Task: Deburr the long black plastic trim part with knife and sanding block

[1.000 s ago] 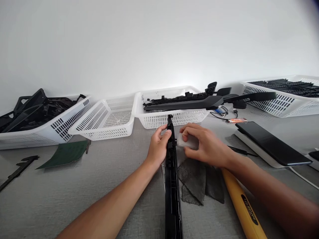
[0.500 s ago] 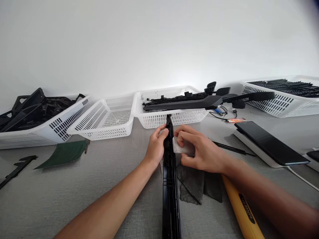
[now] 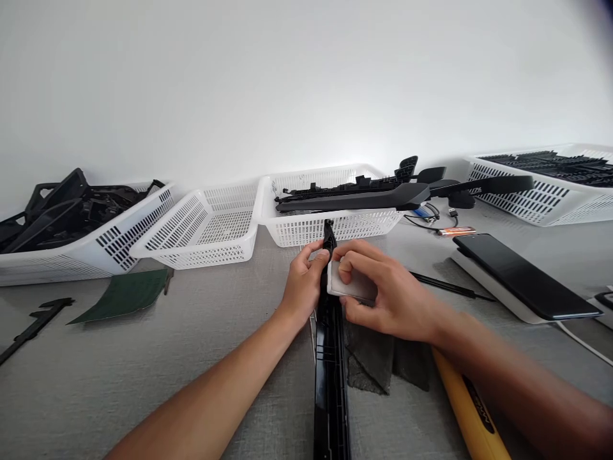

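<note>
A long black plastic part (image 3: 330,383) runs from the bottom edge up to the middle basket's front. My left hand (image 3: 304,281) grips it near its far end, thumb on top. In my right hand (image 3: 383,287) is a light grey block (image 3: 352,287), pinched between fingers and thumb, its left edge against the black part just below my left thumb. Dark grey cloth-like pieces (image 3: 371,361) lie under and beside my right hand. A yellow-handled tool (image 3: 467,409) rests partly beneath my right forearm.
White baskets with black parts stand at the left (image 3: 96,255), middle (image 3: 335,227) and right (image 3: 517,198); another basket (image 3: 205,255) holds nothing. A phone (image 3: 522,275) on a white box, a green sheet (image 3: 124,295), a caliper (image 3: 38,326) and an orange battery (image 3: 456,231) lie around.
The grey block in my right hand has shifted left, over the black part's edge. The black part's far end and my left hand have moved slightly right.
</note>
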`<state>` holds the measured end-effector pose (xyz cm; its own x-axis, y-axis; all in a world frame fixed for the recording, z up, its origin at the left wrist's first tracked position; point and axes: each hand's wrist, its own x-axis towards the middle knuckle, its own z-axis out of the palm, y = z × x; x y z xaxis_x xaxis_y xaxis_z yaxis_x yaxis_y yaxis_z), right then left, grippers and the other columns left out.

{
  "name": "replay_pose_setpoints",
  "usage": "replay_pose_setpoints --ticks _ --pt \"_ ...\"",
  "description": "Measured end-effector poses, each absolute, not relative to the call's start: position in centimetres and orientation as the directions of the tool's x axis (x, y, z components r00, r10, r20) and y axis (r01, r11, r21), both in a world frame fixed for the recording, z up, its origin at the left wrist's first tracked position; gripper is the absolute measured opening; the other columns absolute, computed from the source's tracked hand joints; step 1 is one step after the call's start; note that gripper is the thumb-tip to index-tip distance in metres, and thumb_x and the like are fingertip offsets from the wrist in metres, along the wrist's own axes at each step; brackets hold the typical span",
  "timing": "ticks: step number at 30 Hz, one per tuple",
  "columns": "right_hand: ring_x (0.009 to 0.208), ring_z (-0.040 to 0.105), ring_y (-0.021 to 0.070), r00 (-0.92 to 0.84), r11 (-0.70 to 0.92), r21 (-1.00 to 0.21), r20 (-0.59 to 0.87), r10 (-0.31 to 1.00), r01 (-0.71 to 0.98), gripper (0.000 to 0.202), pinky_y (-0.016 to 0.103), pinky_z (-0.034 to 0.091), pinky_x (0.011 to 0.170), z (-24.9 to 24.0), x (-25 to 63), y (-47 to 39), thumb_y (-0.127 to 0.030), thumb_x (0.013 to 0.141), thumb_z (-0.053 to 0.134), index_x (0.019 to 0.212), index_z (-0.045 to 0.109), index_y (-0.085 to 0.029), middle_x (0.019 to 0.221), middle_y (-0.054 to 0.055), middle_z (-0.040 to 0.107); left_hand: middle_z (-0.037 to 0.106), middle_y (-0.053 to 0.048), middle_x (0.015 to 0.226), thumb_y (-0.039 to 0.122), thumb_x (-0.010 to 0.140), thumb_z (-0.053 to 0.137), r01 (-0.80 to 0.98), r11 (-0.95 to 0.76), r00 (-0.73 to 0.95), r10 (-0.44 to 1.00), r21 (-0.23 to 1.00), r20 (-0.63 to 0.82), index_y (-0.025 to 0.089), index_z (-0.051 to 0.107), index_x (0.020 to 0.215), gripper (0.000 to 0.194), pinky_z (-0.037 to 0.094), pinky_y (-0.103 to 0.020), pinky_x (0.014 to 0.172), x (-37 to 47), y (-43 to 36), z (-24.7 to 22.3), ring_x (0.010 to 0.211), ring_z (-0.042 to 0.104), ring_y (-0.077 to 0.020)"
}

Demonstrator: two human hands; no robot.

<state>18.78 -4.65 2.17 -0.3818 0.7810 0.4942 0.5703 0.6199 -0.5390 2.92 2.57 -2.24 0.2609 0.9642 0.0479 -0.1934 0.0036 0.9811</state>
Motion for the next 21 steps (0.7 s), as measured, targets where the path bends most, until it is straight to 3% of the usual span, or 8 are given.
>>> replay_pose_setpoints --ticks 6,13,16,21 --pt "0.105 0.056 0.025 -0.356 0.586 -0.526 0.477 0.803 0.617 0.026 0.038 0.046 0.09 2.04 19.04 -4.53 -0.01 0.076 0.062 0.088 0.044 -0.024 0.112 0.007 0.061 0.072 -0.002 0.088 0.034 0.091 0.069 -0.137 -0.029 0.187 0.981 0.99 0.055 0.019 0.074 0.117 0.031 0.048 -0.029 0.084 2.92 2.61 -2.16 0.092 0.066 -0.0197" --pt "0.102 0.058 0.0242 -0.361 0.578 -0.544 0.459 0.812 0.608 0.028 0.036 0.047 0.086 1.88 18.89 -4.58 -0.009 0.073 0.062 0.086 0.042 -0.024 0.109 0.006 0.06 0.075 -0.003 0.093 0.033 0.09 0.069 -0.14 -0.015 0.176 0.983 0.99 0.04 0.019 0.075 0.115 0.029 0.049 -0.028 0.082 2.88 2.39 -1.72 0.09 0.067 -0.0196" --pt "0.101 0.057 0.0239 -0.318 0.585 -0.529 0.512 0.798 0.615 0.027 0.037 0.047 0.087 2.0 18.89 -4.63 -0.011 0.077 0.062 0.087 0.042 -0.025 0.111 0.006 0.06 0.073 -0.002 0.088 0.033 0.09 0.068 -0.154 -0.019 0.205 0.978 0.988 0.051 0.018 0.073 0.113 0.028 0.048 -0.027 0.077 2.89 2.41 -1.71 0.084 0.064 -0.0177" --pt "0.108 0.058 0.0236 -0.402 0.668 -0.514 0.54 0.739 0.538 0.025 0.035 0.047 0.091 2.25 18.6 -4.77 -0.013 0.083 0.064 0.092 0.044 -0.025 0.116 0.007 0.061 0.069 0.002 0.078 0.037 0.086 0.072 -0.208 0.047 0.245 0.97 0.977 0.006 0.018 0.069 0.12 0.039 0.044 -0.026 0.065 2.96 2.5 -1.87 0.068 0.058 -0.0148"
